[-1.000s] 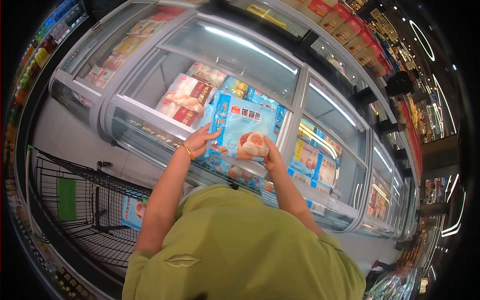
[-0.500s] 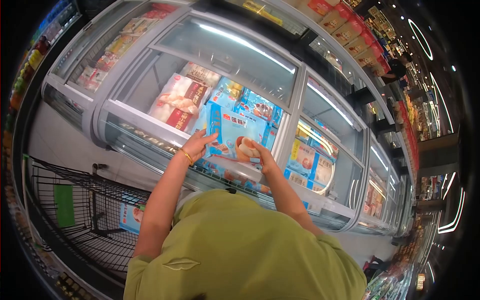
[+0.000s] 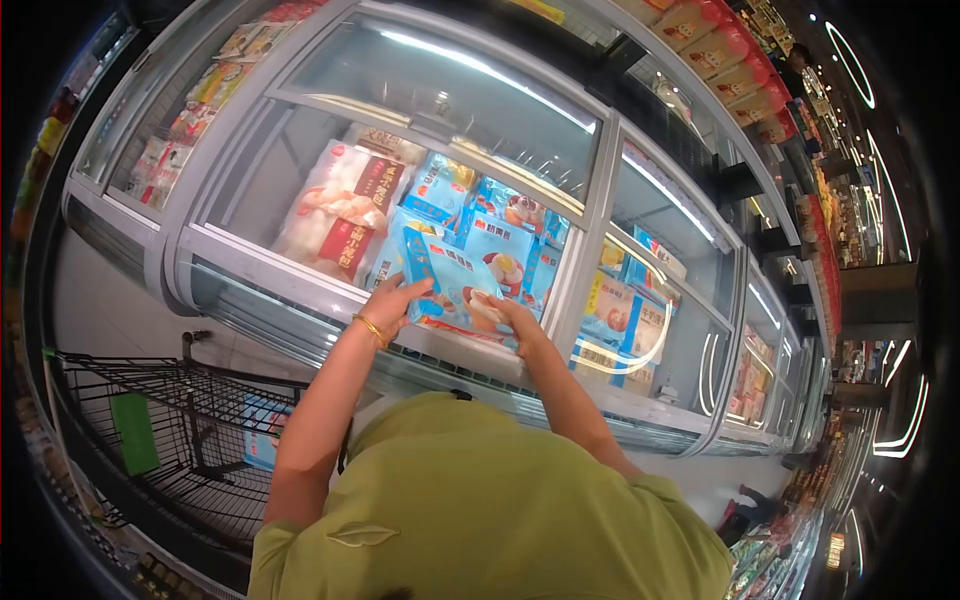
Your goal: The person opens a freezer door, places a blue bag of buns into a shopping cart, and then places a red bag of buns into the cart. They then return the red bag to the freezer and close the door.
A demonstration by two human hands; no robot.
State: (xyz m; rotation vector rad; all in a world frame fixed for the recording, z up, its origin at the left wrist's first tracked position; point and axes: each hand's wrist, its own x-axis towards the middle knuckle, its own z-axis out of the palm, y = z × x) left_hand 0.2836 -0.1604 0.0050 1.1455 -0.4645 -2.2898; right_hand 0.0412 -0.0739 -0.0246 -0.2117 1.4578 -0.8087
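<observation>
Between my hands is a blue bag of frozen buns (image 3: 450, 285), held tilted over the near edge of an open chest freezer (image 3: 262, 258). My left hand (image 3: 395, 303), with a gold bracelet at the wrist, grips its left side, thumb on the front. My right hand (image 3: 520, 325) closes on its lower right corner. Just behind it lie more blue bags (image 3: 497, 240) inside the freezer. To their left is a large bag of white buns with red labels (image 3: 340, 212).
A black wire shopping cart (image 3: 200, 440) stands at lower left with a blue package (image 3: 262, 430) in it. The freezer's sliding glass lid (image 3: 450, 90) covers its far half. More freezers (image 3: 660, 300) run to the right, below shelves of red-topped packages (image 3: 715, 60).
The bag in my hands has dropped slightly and tipped back, uncovering more of the blue bags behind it. Both hands still hold it. The view has shifted a little.
</observation>
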